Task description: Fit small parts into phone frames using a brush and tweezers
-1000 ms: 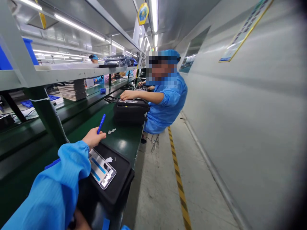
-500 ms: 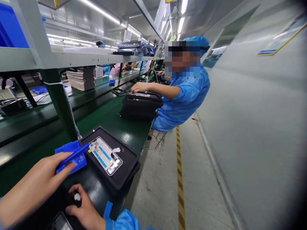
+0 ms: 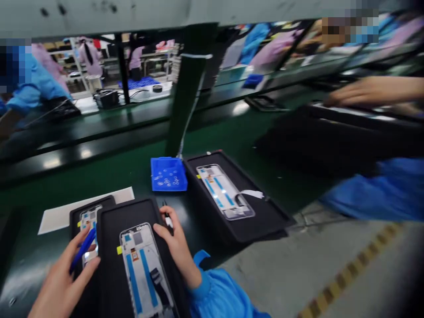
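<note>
My left hand (image 3: 62,278) pinches a blue pen-like tool (image 3: 82,249) over a phone frame (image 3: 88,229) in the left black tray (image 3: 74,216). My right hand (image 3: 177,247) rests on the right edge of the middle black tray (image 3: 112,265), fingers closed on a small black and white tool (image 3: 167,216). A phone frame (image 3: 144,269) with blue strips lies in that tray. A third black tray (image 3: 261,212) to the right holds another phone frame (image 3: 223,192) with a white tab.
A small blue tray (image 3: 168,173) of tiny parts sits beside a green post (image 3: 187,92). White paper (image 3: 59,214) lies under the left tray. A co-worker's hand (image 3: 361,90) and blue sleeve (image 3: 380,190) are at the right; other people work across the line.
The view has swung down and left from the aisle to the bench. My left hand came back with the blue tool over the left tray; two nearer trays have come into view.
</note>
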Motion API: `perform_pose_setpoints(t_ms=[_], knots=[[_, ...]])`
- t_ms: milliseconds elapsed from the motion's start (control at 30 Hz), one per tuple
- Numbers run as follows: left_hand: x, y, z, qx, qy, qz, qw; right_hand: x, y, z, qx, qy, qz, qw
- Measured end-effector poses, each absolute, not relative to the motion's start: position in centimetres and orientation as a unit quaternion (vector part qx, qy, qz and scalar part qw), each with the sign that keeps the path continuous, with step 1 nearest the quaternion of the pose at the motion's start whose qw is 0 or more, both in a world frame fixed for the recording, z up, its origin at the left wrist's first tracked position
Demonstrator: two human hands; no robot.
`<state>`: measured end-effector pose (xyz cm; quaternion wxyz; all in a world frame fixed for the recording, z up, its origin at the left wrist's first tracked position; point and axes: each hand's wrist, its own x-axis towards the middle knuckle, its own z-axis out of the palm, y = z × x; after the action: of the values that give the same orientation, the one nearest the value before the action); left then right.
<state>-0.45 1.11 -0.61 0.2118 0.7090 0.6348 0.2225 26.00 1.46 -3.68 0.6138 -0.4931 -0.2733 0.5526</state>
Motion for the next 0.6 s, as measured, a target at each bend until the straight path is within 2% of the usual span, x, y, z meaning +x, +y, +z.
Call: perform_pose_setpoints(t_ms=[67, 233, 400, 600], knots=[[0.3, 0.5, -0.8, 0.693, 0.645, 0.25, 0.203, 25.2, 1.2, -4.0, -0.503, -0.284, 0.556, 0.598], [1.3, 0.3, -0.8, 0.726, 0.606, 0.32, 0.057, 23.7, 0.4, -4.6, -0.518, -0.282, 0.572, 0.57], [2.8, -0.3, -0.7, 0.835, 0.48, 0.269, 0.009, 22.9, 0.2, -4.2, -0.519, -0.288, 0.581, 0.557], [3.9, -0.3, -1.4, 0.843, 0.487, 0.23, -0.01, 22.5, 0.3, -3.8, -0.52, -0.308, 0.572, 0.554]])
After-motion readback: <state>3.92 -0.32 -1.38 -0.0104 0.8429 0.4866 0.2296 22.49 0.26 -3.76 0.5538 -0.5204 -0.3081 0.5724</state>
